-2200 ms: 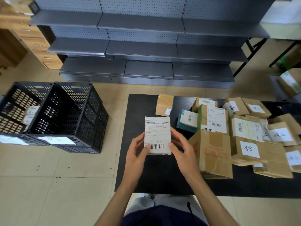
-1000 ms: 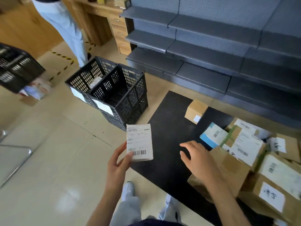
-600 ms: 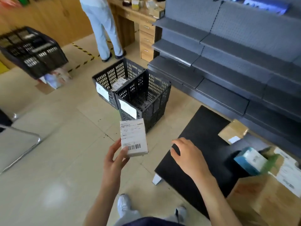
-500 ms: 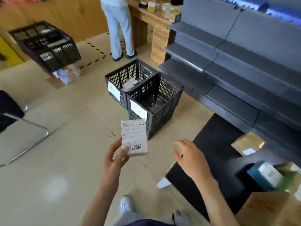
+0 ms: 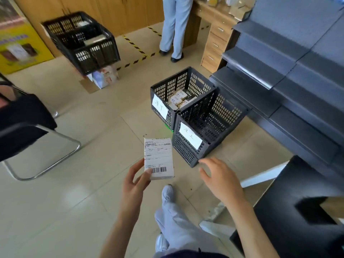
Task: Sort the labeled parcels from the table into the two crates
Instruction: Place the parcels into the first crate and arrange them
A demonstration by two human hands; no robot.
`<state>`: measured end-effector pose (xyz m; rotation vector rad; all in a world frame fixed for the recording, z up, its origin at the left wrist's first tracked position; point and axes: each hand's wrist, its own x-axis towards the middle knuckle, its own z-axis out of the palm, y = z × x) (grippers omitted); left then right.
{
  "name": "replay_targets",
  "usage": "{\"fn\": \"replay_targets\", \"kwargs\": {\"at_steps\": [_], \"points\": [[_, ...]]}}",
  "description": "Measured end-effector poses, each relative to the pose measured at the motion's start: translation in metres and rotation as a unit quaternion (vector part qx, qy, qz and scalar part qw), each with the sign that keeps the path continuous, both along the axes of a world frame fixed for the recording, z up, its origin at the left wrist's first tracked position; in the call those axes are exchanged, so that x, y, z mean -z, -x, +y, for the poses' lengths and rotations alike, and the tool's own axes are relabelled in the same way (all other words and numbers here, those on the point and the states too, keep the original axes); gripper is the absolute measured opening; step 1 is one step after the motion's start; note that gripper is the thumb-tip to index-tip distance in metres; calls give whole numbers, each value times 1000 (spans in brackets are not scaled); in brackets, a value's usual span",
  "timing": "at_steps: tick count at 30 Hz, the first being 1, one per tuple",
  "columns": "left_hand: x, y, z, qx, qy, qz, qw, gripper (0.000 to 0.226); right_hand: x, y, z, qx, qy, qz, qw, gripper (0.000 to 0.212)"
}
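Left hand pinches white labeled parcel upright, grip closed on its lower edge, near the two crates; right hand hovers open, fingers spread, holding nothing

A pale tiled floor fills most of the frame. Two black crates stand on it touching at centre: the far crate holds parcels, the near crate sits right of it. The black table occupies the lower right corner.
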<state>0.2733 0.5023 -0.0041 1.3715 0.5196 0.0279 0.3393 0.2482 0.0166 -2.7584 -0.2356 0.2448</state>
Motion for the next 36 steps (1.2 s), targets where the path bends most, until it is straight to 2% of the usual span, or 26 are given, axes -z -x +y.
{"fn": "replay_targets", "kwargs": {"at_steps": [11, 20, 29, 36], "points": [[-10, -197, 71, 32, -63, -7, 998, 36, -4, -183, 72, 27, -44, -6, 999, 28], [11, -328, 142, 63, -52, -1, 997, 39, 7, -295, 136, 51, -30, 41, 997, 27], [42, -477, 207, 163, -75, 21, 984, 38, 25, -385, 205, 155, -40, 102, 982, 27], [52, -579, 190, 235, -104, 30, 966, 36, 39, -439, 201, 233, -46, 114, 965, 28]]}}
